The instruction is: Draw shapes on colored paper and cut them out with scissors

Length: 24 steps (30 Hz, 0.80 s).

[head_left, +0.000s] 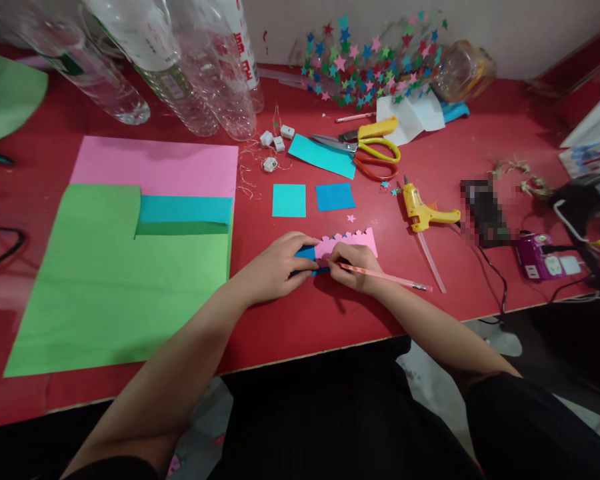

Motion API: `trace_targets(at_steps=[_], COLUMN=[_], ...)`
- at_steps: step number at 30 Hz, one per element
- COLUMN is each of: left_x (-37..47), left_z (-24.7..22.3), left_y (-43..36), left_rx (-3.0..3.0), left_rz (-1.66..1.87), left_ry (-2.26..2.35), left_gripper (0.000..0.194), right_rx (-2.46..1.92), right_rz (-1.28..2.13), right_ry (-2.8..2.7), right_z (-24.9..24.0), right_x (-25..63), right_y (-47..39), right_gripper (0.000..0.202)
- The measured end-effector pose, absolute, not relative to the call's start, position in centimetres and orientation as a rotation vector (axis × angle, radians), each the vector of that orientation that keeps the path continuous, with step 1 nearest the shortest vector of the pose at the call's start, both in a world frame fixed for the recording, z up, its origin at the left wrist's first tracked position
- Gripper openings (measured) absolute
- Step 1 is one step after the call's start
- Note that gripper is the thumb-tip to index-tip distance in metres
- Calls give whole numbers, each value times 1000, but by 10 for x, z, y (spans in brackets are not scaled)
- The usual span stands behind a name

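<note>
Okay, I've got the right hand pinching a pencil over the pink strip. Left hand, fingers apart, presses strip and blue paper onto the table, probably against slipping.

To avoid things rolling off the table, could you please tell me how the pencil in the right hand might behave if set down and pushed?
The pencil would probably roll, being long and slender, though its cross-section is too small to tell. It looks stiff, running straight beyond the right hand, and likely light, given its thin shaft.
</note>
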State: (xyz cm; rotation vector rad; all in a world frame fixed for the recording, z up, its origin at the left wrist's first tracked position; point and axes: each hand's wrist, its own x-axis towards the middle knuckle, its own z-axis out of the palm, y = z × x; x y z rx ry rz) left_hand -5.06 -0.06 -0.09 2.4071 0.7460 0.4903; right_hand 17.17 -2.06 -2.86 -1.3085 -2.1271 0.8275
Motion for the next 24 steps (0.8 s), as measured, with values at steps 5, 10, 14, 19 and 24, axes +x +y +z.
trace_targets(at_steps=[5, 10, 14, 19, 24], left_x=[-51, -52, -51, -50, -51], left_z=[-3, -4, -2, -4, -6], left_y=[-1, -1, -1, -2, -3], left_rx=[2420, 2431, 2439, 2501, 2523], left_rz=[490, 478, 467, 444, 434], left_ry=[749, 748, 745, 757, 763], left_gripper=[21, 22, 24, 26, 28], right_rx=[-1276, -1294, -1345, -1367, -1336], right_rz=[845, 963, 1075, 1252, 1289], right_ry=[-2143, -2044, -1852, -1638, -1744], right_z=[-27, -16, -8, -4, -7], right_x=[171, 168, 166, 175, 188], right_y=[-20, -18, -17, -12, -9], right_gripper=[7, 9, 12, 20, 8])
